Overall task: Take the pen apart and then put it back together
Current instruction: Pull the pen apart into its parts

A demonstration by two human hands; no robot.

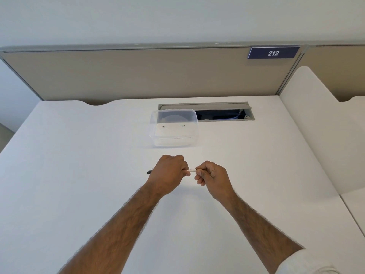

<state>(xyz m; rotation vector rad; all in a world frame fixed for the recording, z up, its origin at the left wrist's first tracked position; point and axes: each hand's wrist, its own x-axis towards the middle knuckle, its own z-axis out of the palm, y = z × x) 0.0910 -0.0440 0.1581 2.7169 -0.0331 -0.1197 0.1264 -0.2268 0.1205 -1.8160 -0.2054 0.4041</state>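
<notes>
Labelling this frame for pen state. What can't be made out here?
- White pen, head view: mid-barrel hidden inside left hand; far end pinched under right hand fingers.
- Whether any pen joint has loosened: covered by both hands.
- Two small specks in clear plastic box: too small to identify.

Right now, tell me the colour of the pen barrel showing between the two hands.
White; the pen barrel shows best in the head view, its only view.

Slim white-barrelled pen [191,170]: mid section hidden inside left hand [167,172], far end inside right hand [212,175]; joint btwn parts not visible. Two small dark specks in clear plastic tub [173,127]: too small to ID. Both forearms cut off at bottom edge.
</notes>
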